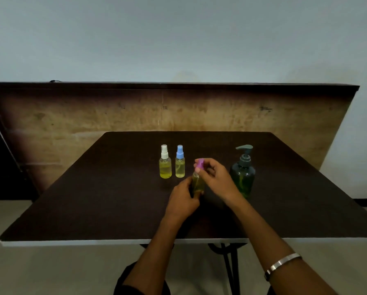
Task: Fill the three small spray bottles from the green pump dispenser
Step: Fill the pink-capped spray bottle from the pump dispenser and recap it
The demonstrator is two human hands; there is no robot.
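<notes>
Two small spray bottles stand upright side by side on the dark table point(93, 199): one with a white cap point(165, 162), one with a blue cap point(180, 162), both holding yellow liquid. A third small bottle point(198, 183) with yellow liquid is gripped around its body by my left hand point(183, 200). My right hand point(217, 177) pinches that bottle's purple spray cap point(199, 163) at the top. The green pump dispenser point(243, 173) stands just right of my right hand, partly hidden by it.
A brown wooden board point(71, 116) leans upright behind the table. The table's pale front edge point(71, 242) runs across the lower view, with black metal legs point(229, 267) below. My right wrist wears a metal bracelet point(282, 265).
</notes>
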